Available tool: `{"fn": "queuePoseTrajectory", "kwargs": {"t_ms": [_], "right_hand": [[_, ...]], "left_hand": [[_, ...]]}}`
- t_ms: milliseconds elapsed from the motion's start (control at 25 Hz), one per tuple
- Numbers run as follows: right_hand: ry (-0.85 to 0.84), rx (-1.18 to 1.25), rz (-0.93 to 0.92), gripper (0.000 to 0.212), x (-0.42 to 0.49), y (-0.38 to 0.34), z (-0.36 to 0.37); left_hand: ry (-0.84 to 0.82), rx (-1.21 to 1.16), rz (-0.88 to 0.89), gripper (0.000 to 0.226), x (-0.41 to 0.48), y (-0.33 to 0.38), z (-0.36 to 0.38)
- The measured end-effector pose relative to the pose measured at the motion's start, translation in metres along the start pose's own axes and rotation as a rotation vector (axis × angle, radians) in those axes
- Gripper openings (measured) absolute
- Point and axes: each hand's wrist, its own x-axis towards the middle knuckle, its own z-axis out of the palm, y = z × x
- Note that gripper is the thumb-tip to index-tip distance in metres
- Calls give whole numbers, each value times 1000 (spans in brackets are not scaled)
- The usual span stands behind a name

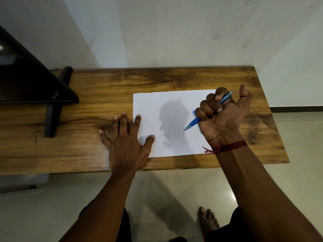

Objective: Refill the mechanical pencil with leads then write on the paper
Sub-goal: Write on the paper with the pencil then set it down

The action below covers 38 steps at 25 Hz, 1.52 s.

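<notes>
A white sheet of paper (162, 100) lies on the wooden table (104, 88), with faint pencil marks near its middle. My right hand (222, 117) is closed in a fist around a blue mechanical pencil (193, 123), palm up, thumb sticking out. The pencil's tip points down-left, just above the paper. My left hand (125, 138) lies flat with fingers spread, its thumb and forefinger resting on the paper's left edge. A small blue object (194, 112), mostly hidden, peeks out from behind my right fist.
A dark wooden frame (52, 95) stands on the table's left part. The wall runs behind the table. The table's right end (272, 119) is close to my right hand. Below the front edge are a tiled floor and a bare foot (208, 220).
</notes>
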Motion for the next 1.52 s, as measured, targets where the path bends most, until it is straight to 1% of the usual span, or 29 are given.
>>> {"fn": "queuePoseTrajectory", "kwargs": {"t_ms": [80,200,280,440,640,840,1000,1200,1360,1520], "right_hand": [[-17,-6,-3,59,0,-3,0],[8,-41,-37,47,0,-5,2],[20,-41,-50,42,0,-4,2],[9,-31,-39,46,-2,-4,1],[19,-31,-54,42,0,-4,1],[9,-15,-41,50,-1,-5,4],[37,-42,-64,42,0,-7,6],[30,-32,-65,49,-2,-6,7],[47,-38,-68,42,-1,-7,8],[29,-32,-52,44,-1,-7,9]], "left_hand": [[5,-2,3,78,0,-1,1],[11,-6,9,78,0,0,0],[10,-2,7,78,0,0,1],[9,0,5,77,1,0,2],[16,-6,3,77,1,0,5],[17,-7,1,77,0,-1,2],[23,-2,-1,76,-1,-1,3],[28,-3,1,76,0,-1,3],[32,0,2,76,-1,-2,4],[27,0,5,76,1,-1,4]]}}
